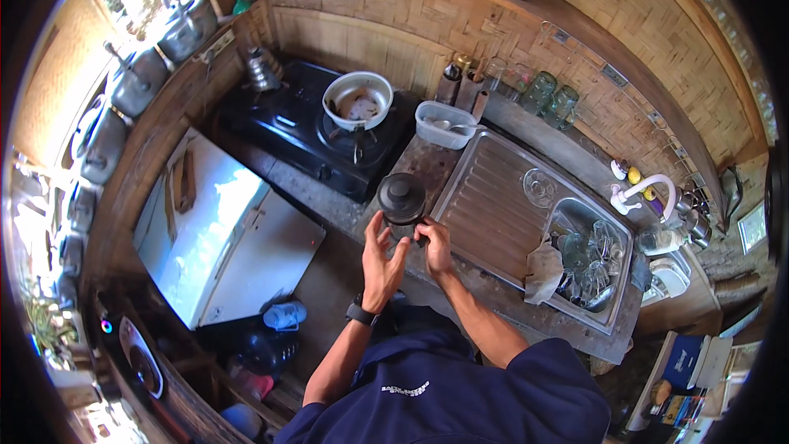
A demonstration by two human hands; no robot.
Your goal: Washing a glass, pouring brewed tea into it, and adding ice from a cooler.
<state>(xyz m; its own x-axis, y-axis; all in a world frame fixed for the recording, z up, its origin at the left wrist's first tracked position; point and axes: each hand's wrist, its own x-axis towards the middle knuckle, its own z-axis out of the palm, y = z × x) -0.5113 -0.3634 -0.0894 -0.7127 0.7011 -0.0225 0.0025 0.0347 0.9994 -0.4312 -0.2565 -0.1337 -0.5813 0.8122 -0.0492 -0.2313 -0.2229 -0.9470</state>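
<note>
In front of me, at the counter's near edge, is a small container with a round black knobbed lid point(400, 195). Its body is mostly hidden beneath the lid. My right hand point(436, 248) has its fingers closed at the container's near right side, seemingly on its handle. My left hand point(383, 267) is just left of it, fingers curved and apart; whether they touch its side is hard to tell. Beyond the container, an open metal pot point(359, 101) with brownish residue inside rests on the black gas stove point(283, 127).
To the right, the steel sink point(493, 189) has glasses point(593, 259) in its basin and a cloth point(543, 273) over its edge. A plastic tub point(445, 126) with spoons stands behind. A white fridge point(222, 230) is at left. Glass jars point(540, 92) line the back ledge.
</note>
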